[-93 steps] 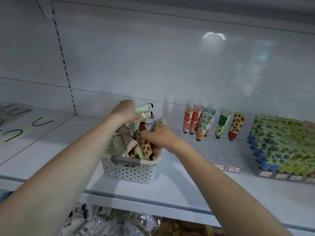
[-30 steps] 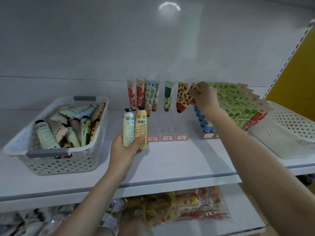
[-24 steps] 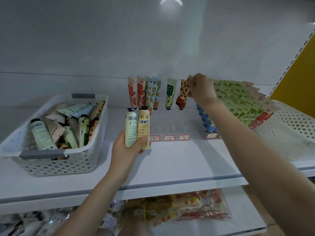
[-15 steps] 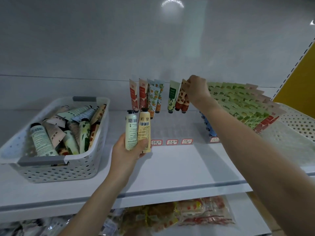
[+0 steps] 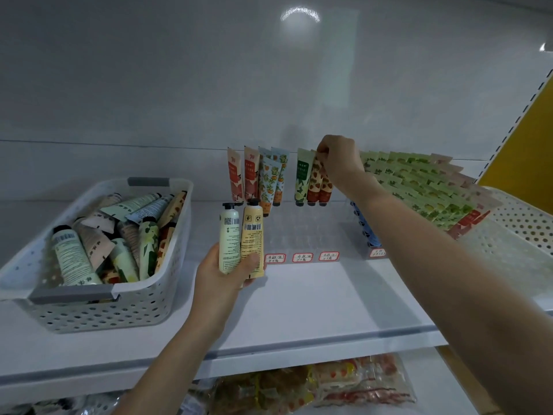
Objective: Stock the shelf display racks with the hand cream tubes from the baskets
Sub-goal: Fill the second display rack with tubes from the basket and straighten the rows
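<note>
Upright, two barcoded tubes (image 5: 229, 238) gripped in the left hand (image 5: 221, 277), a spotted tube (image 5: 316, 181) pinched at its crimp by the right hand (image 5: 341, 163), red-bordered shelf tags (image 5: 302, 257) handwritten, unreadable

There's the white shelf (image 5: 299, 301), perforated basket (image 5: 98, 316) at nine o'clock, clear display rack (image 5: 311, 232) at twelve, second basket (image 5: 523, 226) at three.

Clear snack packets (image 5: 314, 384) on the lower shelf (image 5: 434, 380), yellow panel (image 5: 526, 145) at far right
</note>
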A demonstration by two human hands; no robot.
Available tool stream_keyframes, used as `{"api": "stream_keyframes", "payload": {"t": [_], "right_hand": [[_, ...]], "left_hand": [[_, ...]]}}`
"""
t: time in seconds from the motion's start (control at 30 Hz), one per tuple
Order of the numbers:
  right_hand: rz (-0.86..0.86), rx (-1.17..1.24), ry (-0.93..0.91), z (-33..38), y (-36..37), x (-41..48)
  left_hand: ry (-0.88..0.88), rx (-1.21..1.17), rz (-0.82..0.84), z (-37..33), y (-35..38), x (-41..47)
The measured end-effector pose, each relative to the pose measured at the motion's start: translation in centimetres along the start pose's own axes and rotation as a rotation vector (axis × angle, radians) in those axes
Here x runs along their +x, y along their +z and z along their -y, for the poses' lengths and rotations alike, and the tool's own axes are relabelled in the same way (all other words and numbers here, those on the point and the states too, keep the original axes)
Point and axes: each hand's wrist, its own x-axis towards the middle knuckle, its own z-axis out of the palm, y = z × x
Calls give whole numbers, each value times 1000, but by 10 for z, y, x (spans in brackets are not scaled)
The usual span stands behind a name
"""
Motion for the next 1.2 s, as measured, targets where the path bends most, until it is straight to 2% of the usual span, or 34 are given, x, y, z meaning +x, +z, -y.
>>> {"api": "stream_keyframes", "payload": {"t": [0.53, 0.7, 0.77, 0.87, 1.07, 1.2], "right_hand": [[-19, 71, -20, -10, 3, -2], [-150, 195, -47, -8, -9, -10], [-192, 319, -63, -1, -16, -20], [-88, 578, -55, 17, -25, -48], [324, 732, -114, 52, -28, -114], [363, 732, -223, 62, -31, -139]], "left_hand": [[10, 1, 13, -3, -2, -5], [25, -10, 13, -10, -3, -6], [37, -14, 15, -14, -2, -7], [60, -35, 16, -22, 0, -13], [77, -58, 50, -38, 3, -33], [64, -25, 67, -48, 3, -48]]}}
